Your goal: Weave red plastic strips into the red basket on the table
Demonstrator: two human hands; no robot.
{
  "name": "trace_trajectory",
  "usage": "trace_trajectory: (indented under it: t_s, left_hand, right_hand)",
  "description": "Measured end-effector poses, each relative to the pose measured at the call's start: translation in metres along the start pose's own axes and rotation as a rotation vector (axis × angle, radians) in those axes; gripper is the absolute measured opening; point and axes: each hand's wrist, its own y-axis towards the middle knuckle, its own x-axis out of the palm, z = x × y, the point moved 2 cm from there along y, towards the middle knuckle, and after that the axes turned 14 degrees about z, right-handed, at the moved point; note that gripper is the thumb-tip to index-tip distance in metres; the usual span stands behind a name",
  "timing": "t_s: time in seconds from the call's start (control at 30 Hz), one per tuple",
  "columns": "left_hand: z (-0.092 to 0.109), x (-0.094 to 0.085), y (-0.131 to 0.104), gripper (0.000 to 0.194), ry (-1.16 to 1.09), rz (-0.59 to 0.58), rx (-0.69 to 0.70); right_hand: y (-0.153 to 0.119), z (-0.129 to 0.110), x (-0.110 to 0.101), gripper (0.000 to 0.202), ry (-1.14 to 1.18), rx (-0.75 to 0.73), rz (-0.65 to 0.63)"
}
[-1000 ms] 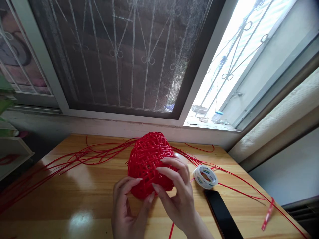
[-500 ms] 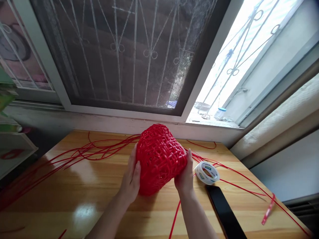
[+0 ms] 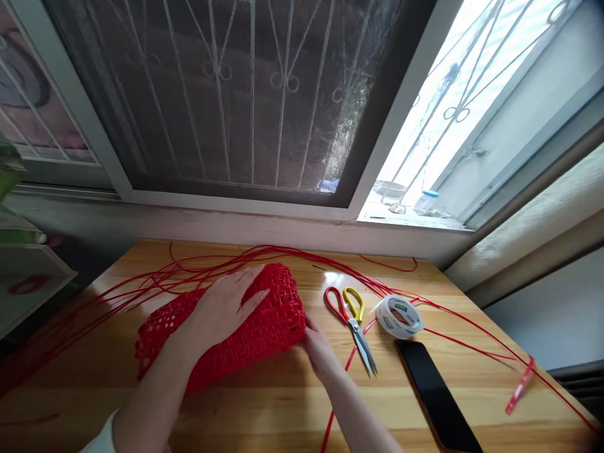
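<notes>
A red woven basket [image 3: 255, 327] lies tilted on its side, its loosely woven open end toward the left and its denser end toward the right. My left hand [image 3: 226, 308] is laid over its upper side, fingers curved along the weave and thumb apart. At the right end, my right hand [image 3: 316, 349] grips the lower edge; its fingertips are hidden behind the basket. Just right of that hand lie scissors [image 3: 352, 324] with one red and one yellow handle, blades pointing toward me.
Long red strands [image 3: 189, 267] run across the back of the wooden table [image 3: 264, 415]. A tape roll [image 3: 400, 316] stands above a black phone [image 3: 438, 396] at the right. A short red strip [image 3: 520, 385] lies near the right edge. Behind is a barred window [image 3: 250, 113].
The basket has turned onto its side and moved lower and left. My left hand has shifted from its side to its top. The scissors, hidden before, now show.
</notes>
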Motion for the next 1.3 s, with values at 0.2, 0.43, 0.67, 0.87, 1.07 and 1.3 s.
trace_trajectory:
  t_s: [0.2, 0.43, 0.67, 0.87, 1.07, 1.3]
  left_hand:
    - [0.007, 0.032, -0.006, 0.056, -0.016, -0.014, 0.047]
    - [0.009, 0.031, -0.008, 0.052, -0.038, 0.009, 0.008]
    - [0.008, 0.031, -0.009, 0.052, -0.042, 0.004, -0.004]
    - [0.006, 0.032, -0.009, 0.055, -0.045, 0.003, -0.004]
    - [0.005, 0.032, -0.007, 0.056, -0.026, -0.096, -0.052]
    - [0.004, 0.032, -0.007, 0.056, -0.019, -0.095, -0.059]
  right_hand:
    - [0.004, -0.064, -0.03, 0.019, -0.207, -0.474, -0.008]
    - [-0.026, -0.093, 0.006, 0.004, -0.708, -0.813, -0.389]
    - [-0.022, -0.086, 0.009, 0.007, -0.763, -0.792, -0.503]
    - [-0.014, -0.079, 0.005, 0.016, -0.722, -0.671, -0.438]
    - [-0.007, -0.08, 0.0, 0.014, -0.714, -0.592, -0.597]
    - [-0.002, -0.078, -0.002, 0.014, -0.676, -0.573, -0.669]
